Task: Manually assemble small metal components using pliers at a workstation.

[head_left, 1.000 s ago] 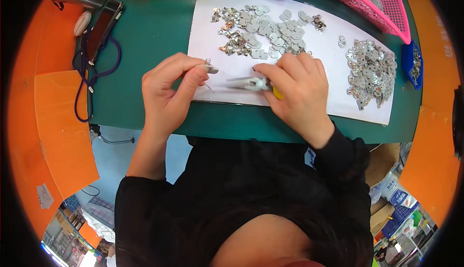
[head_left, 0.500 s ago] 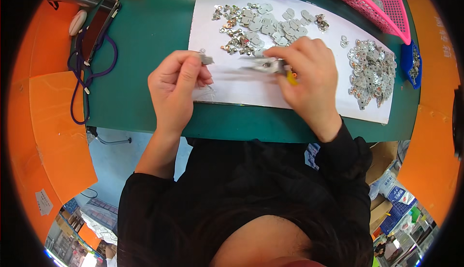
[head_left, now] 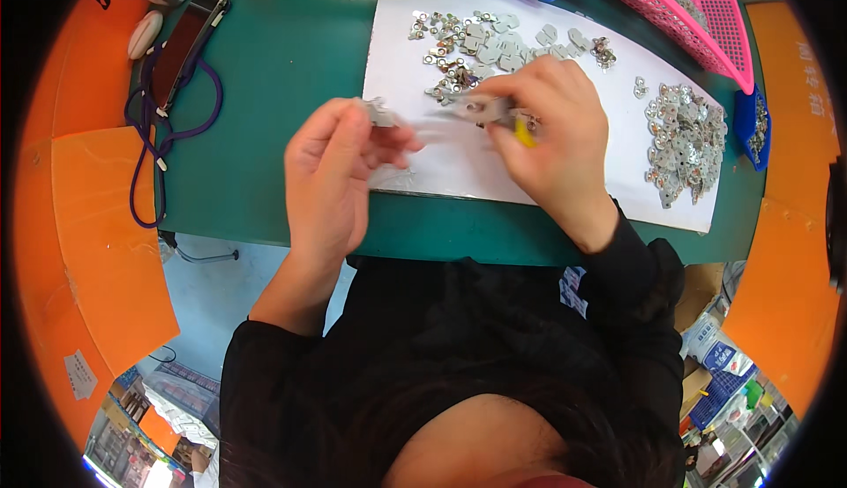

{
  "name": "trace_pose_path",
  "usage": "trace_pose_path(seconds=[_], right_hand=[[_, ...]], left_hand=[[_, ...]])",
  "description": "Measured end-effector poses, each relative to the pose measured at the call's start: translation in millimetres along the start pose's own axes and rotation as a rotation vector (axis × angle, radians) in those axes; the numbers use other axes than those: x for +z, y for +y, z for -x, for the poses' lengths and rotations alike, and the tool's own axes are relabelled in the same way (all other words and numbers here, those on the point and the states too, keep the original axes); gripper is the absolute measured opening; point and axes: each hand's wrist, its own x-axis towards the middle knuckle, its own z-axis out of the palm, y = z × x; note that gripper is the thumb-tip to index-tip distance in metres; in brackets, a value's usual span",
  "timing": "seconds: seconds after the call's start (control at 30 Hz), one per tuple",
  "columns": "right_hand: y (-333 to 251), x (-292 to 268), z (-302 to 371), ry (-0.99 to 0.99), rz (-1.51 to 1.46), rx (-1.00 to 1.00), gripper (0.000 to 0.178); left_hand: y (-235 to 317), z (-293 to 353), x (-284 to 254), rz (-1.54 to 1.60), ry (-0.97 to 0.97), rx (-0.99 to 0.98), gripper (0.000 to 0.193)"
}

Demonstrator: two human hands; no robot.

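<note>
Pliers (head_left: 481, 110) over a sheet (head_left: 393, 56), parts (head_left: 494, 49) behind them, plate pile (head_left: 684, 148) at right, basket (head_left: 648, 16) behind the pile

The pliers (head_left: 490, 111) in the right hand (head_left: 556, 139) are shifted farther from the body, their tips brought near the small clips (head_left: 454, 75) beyond the left fingers. More grey plates (head_left: 501, 49) are covered by the right fingers (head_left: 549, 78). The left hand's (head_left: 328, 166) lower fingers (head_left: 388, 141) are extended past the thumb (head_left: 351, 124); the metal piece (head_left: 381, 116) is exposed more broadly beyond its tip.
</note>
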Motion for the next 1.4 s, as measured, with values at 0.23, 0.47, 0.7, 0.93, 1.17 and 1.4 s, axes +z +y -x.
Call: trace_pose_path(seconds=[0.23, 0.47, 0.7, 0.93, 1.17, 1.4], right_hand=[[-11, -13, 9, 0.078, -0.732, 0.492, 0.011], [-7, -33, 16, 0.003, -0.447, 0.271, 0.015], [-4, -54, 16, -0.056, -0.160, 0.038, 0.026], [-4, -45, 31, 0.100, -0.563, 0.242, 0.019], [-9, -25, 44, 0.346, -0.762, 0.247, 0.013], [2, -20, 48, 0.398, -0.513, 0.091, 0.029]], left_hand=[[-11, -6, 43, 0.422, -0.172, -0.399, 0.025], [-23, -10, 53, 0.116, -0.235, -0.148, 0.019], [-16, -15, 54, -0.469, -0.315, 0.208, 0.013], [-23, -4, 66, 0.054, -0.319, -0.175, 0.017], [-27, -1, 81, 0.426, -0.373, -0.499, 0.028], [-31, 1, 81, 0.582, -0.422, -0.649, 0.026]])
